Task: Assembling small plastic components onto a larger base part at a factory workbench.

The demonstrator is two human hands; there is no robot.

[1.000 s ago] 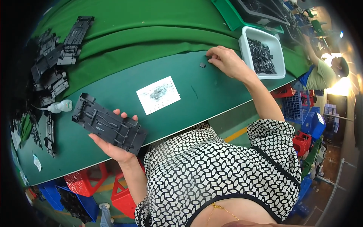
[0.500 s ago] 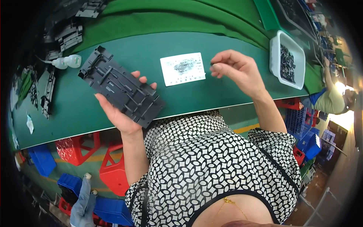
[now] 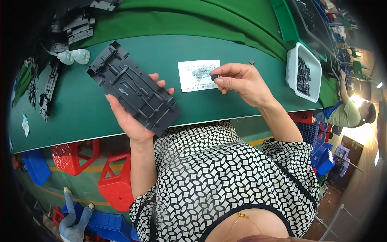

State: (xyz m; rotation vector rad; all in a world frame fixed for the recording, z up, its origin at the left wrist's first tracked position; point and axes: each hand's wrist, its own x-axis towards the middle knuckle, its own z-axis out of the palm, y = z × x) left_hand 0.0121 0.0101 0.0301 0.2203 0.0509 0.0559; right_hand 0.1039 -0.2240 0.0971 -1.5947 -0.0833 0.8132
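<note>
My left hand [image 3: 133, 117] is closed round the edges of a black moulded plastic housing [image 3: 133, 90], thumb on one long side and fingertips on the other. The housing is tilted, its ribbed face turned up. Over the right end of a white printed card [image 3: 193, 76], my right hand [image 3: 246, 84] pinches a small black plastic piece [image 3: 215, 77] between thumb and fingers. A gap of table lies between the piece and the housing. Another small dark piece [image 3: 251, 61] lies on the green table beyond my right hand.
A white tray [image 3: 289, 76] of small black parts stands at the right. White squeeze bottles [image 3: 81, 56] and several black plastic mouldings [image 3: 49, 94] are at the left. Green cloth [image 3: 169, 26] covers the far side. Red stools [image 3: 117, 181] stand below the front edge.
My right hand has moved left, bringing the small black piece over the card. The small dark piece on the table now shows. The housing stays in my left hand.
</note>
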